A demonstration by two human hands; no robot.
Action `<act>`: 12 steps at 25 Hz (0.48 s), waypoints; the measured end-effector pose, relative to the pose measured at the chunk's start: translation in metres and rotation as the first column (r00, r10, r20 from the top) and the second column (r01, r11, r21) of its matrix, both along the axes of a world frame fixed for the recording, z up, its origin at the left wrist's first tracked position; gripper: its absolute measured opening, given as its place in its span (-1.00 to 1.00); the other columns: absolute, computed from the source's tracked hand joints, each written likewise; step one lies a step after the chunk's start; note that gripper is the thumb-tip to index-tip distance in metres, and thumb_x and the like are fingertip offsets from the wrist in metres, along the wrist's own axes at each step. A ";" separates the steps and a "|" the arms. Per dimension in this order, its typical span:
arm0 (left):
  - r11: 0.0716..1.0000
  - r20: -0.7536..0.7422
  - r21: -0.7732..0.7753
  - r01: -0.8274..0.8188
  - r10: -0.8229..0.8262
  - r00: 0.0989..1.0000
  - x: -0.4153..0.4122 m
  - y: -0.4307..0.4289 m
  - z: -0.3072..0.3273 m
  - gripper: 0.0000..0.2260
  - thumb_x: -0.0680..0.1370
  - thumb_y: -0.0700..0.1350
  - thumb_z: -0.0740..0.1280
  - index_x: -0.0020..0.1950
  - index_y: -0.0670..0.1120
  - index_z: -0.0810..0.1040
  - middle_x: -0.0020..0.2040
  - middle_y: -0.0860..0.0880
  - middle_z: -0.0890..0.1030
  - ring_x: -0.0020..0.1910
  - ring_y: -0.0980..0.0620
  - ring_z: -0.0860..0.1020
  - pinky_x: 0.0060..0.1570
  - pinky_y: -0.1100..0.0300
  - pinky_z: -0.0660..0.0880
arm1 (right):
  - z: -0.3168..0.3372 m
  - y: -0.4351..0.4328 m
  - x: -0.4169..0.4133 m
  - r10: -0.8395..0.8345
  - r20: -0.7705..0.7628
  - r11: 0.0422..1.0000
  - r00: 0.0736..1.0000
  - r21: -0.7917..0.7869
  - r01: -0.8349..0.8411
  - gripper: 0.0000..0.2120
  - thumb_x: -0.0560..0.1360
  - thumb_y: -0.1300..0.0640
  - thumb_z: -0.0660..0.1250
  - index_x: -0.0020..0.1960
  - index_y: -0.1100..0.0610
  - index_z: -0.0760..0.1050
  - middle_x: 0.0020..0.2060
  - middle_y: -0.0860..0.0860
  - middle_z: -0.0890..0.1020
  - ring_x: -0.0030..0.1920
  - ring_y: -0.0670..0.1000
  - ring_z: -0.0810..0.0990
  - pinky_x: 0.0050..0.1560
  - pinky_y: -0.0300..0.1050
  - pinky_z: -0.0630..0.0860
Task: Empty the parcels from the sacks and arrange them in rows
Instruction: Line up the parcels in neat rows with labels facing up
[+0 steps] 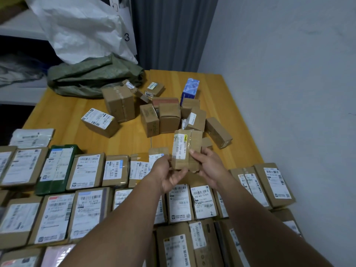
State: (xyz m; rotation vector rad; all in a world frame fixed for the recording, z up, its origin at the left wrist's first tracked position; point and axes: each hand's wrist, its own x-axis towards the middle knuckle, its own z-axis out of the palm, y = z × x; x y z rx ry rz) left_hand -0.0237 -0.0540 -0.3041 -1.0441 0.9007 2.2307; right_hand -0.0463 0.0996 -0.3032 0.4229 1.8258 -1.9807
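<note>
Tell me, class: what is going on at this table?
A person holds a small brown parcel upright in both hands, left hand at its lower edge, right hand at its side. Labelled parcels lie in rows nearest the camera. A loose pile of boxes waits beyond on the wooden table, beside a crumpled green sack.

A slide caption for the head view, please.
Left hand and right hand hold a parcel above the rows; loose boxes and a green sack behind.

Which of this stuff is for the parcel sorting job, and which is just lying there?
For the job: held parcel, left hand, right hand, loose pile, rows, green sack, white sack, table.
Just there: curtain, shelf, wall.
</note>
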 end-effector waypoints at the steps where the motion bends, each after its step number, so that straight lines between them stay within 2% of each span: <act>1: 0.994 -0.013 -0.087 0.064 -0.065 0.998 0.001 0.000 -0.003 -0.72 0.68 -0.09 0.15 0.07 -0.22 0.58 -0.30 -0.18 0.65 -0.36 -0.09 0.64 -0.44 0.12 0.64 | -0.001 0.000 -0.001 -0.017 0.013 0.999 1.000 0.049 0.017 -0.69 0.55 0.09 0.43 0.25 0.16 0.53 0.04 0.08 0.73 0.06 0.13 0.72 -0.10 0.00 0.64; 4: 0.882 -0.008 -0.444 0.157 -0.179 0.984 -0.002 -0.007 -0.022 -0.78 0.65 -0.18 0.17 -0.01 -0.23 0.58 -0.24 -0.16 0.61 -0.29 -0.10 0.58 -0.27 0.04 0.63 | -0.011 0.001 -0.008 -0.051 0.080 0.985 0.995 0.167 0.037 -0.76 0.55 0.06 0.45 0.13 0.17 0.54 -0.05 0.09 0.74 -0.14 0.07 0.74 -0.36 -0.17 0.61; 6: 0.738 -0.003 -0.661 0.133 -0.180 0.984 -0.009 -0.019 -0.043 -0.89 0.56 -0.27 0.26 -0.01 -0.22 0.58 -0.13 -0.15 0.62 -0.20 -0.11 0.57 -0.17 0.06 0.56 | -0.027 0.004 -0.016 -0.018 0.131 0.970 0.991 0.243 -0.015 -0.76 0.55 0.04 0.44 0.10 0.17 0.55 -0.10 0.08 0.74 -0.21 0.04 0.72 -0.41 -0.20 0.58; 8: 0.619 0.000 -0.769 0.156 -0.244 0.970 -0.015 -0.029 -0.056 -0.90 0.49 -0.28 0.32 -0.05 -0.13 0.57 -0.08 -0.11 0.64 -0.12 -0.12 0.59 -0.14 0.09 0.54 | -0.050 0.006 -0.029 0.054 0.188 0.943 0.981 0.313 -0.111 -0.74 0.55 0.00 0.44 0.11 0.17 0.56 -0.08 0.08 0.73 -0.15 0.08 0.71 -0.31 -0.13 0.62; 10: 0.520 0.013 -0.830 0.202 -0.345 0.939 -0.019 -0.033 -0.062 -0.82 0.45 -0.29 0.34 -0.05 -0.03 0.53 -0.12 -0.10 0.64 -0.19 -0.09 0.58 -0.29 0.18 0.48 | -0.070 0.008 -0.036 0.088 0.236 0.921 0.968 0.351 -0.169 -0.75 0.54 -0.03 0.44 0.09 0.12 0.57 -0.03 0.08 0.71 -0.03 0.13 0.69 -0.16 -0.01 0.65; 12: 0.390 0.045 -0.887 0.246 -0.458 0.888 -0.028 -0.032 -0.073 -0.75 0.45 -0.29 0.35 0.01 0.02 0.50 -0.08 -0.11 0.63 -0.22 -0.05 0.59 -0.37 0.23 0.39 | -0.087 0.012 -0.044 0.119 0.257 0.903 0.959 0.374 -0.213 -0.78 0.55 -0.04 0.42 0.07 0.09 0.56 -0.02 0.06 0.70 -0.01 0.13 0.69 -0.08 0.04 0.67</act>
